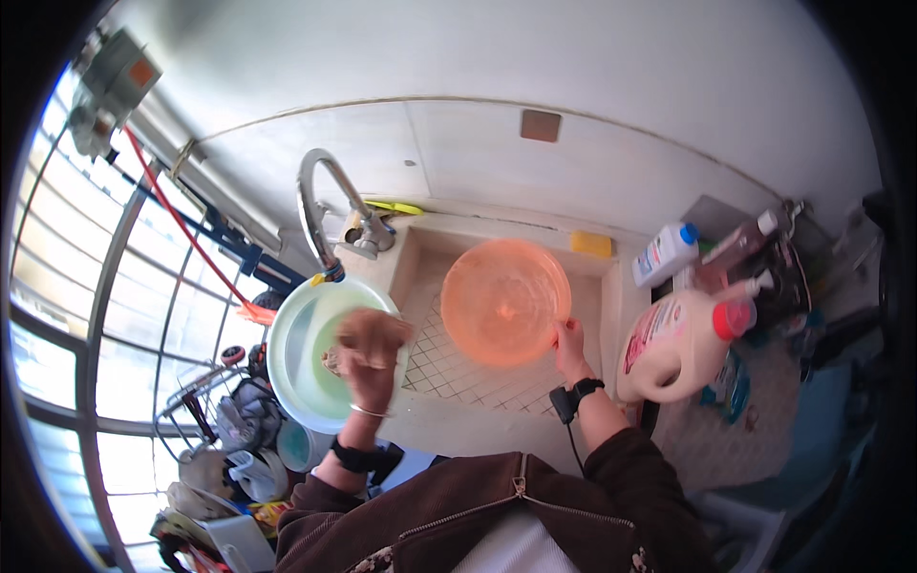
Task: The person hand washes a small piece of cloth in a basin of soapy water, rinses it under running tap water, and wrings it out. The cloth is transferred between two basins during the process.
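Note:
My left hand (369, 358) is over a pale green-white plastic basin (285, 401) at the left of the sink. It is shut on a blurred, crumpled brown cloth (372, 329). My right hand (569, 344) grips the lower right rim of an orange plastic basin (501, 301), which is inside the stone washing sink (609, 308). Water seems to lie in the orange basin. A chrome gooseneck faucet (315, 208) arches over the upper rim of the left basin.
A yellow soap bar (591, 244) lies on the sink's back ledge. To the right stand a large detergent jug (673, 344) and a white bottle with a blue cap (665, 254). A yellow-green brush (394, 208) lies behind the faucet. Barred windows (129, 322) and piled bags are at left.

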### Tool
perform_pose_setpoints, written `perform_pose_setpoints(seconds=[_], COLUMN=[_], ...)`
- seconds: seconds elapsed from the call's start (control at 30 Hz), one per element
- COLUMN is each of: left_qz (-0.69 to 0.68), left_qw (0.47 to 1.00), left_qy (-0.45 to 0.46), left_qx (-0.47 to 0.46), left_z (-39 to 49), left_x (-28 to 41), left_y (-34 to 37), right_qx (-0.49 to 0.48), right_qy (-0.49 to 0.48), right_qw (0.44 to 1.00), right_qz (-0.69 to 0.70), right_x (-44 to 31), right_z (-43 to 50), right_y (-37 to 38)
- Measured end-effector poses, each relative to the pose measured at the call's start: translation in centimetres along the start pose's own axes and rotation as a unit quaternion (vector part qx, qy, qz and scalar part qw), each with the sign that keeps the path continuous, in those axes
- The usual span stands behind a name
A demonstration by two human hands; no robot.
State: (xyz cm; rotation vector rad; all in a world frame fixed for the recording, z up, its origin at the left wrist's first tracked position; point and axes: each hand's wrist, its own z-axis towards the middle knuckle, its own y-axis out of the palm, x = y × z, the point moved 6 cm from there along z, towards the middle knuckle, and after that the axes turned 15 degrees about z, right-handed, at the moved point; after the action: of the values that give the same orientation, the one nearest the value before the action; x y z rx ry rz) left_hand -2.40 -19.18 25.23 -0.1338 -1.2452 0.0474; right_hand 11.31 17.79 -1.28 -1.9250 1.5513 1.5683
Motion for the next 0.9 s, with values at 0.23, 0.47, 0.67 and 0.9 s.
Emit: perform_pose_setpoints(seconds=[0.23,0.47,0.67,0.9], left_qz=[0.163,0.169,0.192,0.567], left_qw=[0.982,0.982,0.967,0.772], left_qy=[0.098,-0.049,0.078,0.102], left_qx=[0.017,-0.067,-0.151,-0.268], left_z=[10.6,9.9,14.4,19.6], left_x=[7.6,6.6,5.5,-9.4], left_y=[-1.4,8.7,11.7,1.7], right_qx=[0.048,0.052,0.013,-0.028], right_qy=[0.016,0.017,0.05,0.097], right_qw=[0.998,0.998,0.999,0.995], right_qz=[-0.026,-0.01,0.005,-0.003], right_x=[0.1,0.6,2.0,3.3], right_z=[-1.3,-1.9,-1.2,-1.5], right_y=[-0.3,0.2,0.9,0.9])
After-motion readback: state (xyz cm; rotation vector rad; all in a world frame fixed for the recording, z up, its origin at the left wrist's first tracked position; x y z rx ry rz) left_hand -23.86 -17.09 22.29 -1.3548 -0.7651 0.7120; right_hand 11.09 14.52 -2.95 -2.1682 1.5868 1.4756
